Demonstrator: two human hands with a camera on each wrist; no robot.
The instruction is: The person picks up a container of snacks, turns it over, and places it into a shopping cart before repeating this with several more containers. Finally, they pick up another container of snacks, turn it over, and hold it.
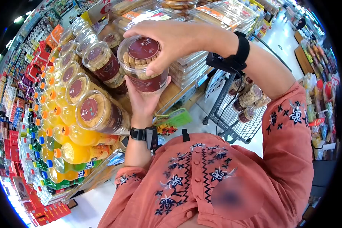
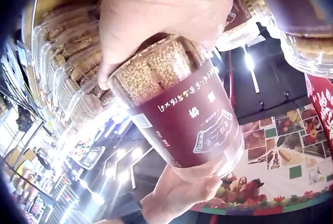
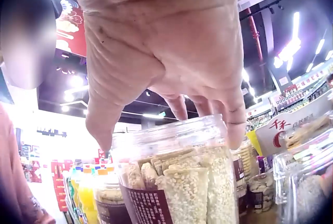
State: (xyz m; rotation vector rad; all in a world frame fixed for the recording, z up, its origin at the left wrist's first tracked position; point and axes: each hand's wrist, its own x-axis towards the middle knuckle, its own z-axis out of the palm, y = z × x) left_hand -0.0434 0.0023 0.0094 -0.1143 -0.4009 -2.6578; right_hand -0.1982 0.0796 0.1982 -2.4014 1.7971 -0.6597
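One cookie jar [image 1: 144, 62], upper centre of frame — lid gripped by curled right hand [image 1: 178, 38], base cupped by left hand [image 1: 142, 100].

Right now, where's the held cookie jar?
Head view, upper centre: the cookie jar sits between the right hand on top and the left hand beneath, right of the stacked jars.

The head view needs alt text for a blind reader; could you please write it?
Two hands hold a clear biscuit jar with a maroon lid: the right hand grips its top, the left hand cups its base. Similar jars and orange drink bottles are stacked at left.
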